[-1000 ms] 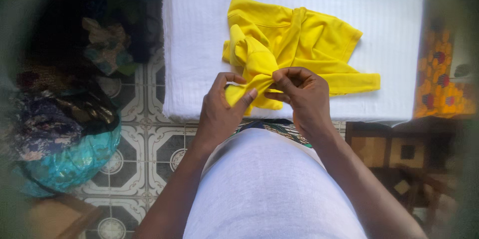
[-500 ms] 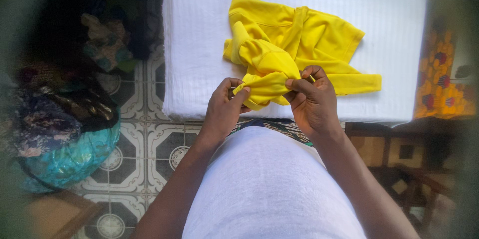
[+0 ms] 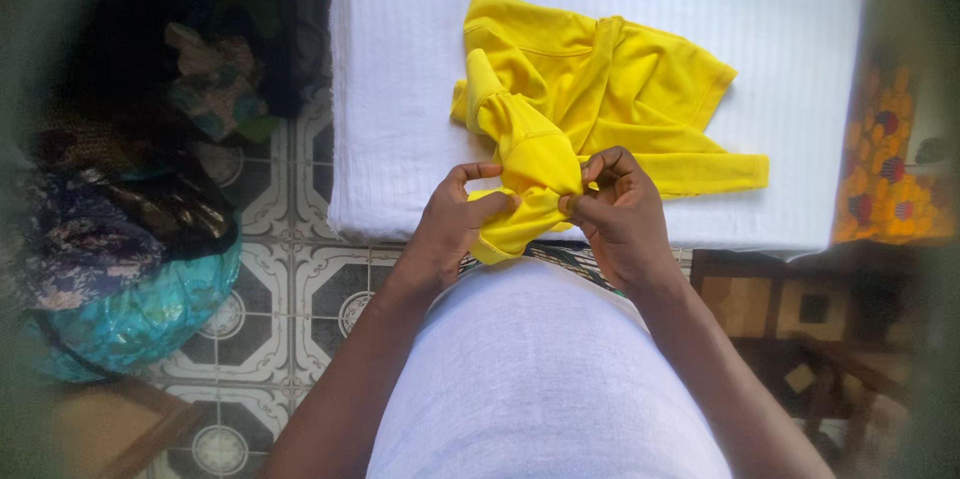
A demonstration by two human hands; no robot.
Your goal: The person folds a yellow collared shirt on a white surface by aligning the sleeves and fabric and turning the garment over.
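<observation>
Far left of the hands there's a heap of mixed clothes (image 3: 130, 239) on the tiled floor (image 3: 300, 289); left hand (image 3: 450, 224) and right hand (image 3: 620, 214) sit close together, both pinching a bunched sleeve of the yellow shirt (image 3: 600, 89) at the near edge of the white-covered table (image 3: 400, 89); looks like mid-untangling; I'd guess the sleeve wants pulling straight next.
</observation>
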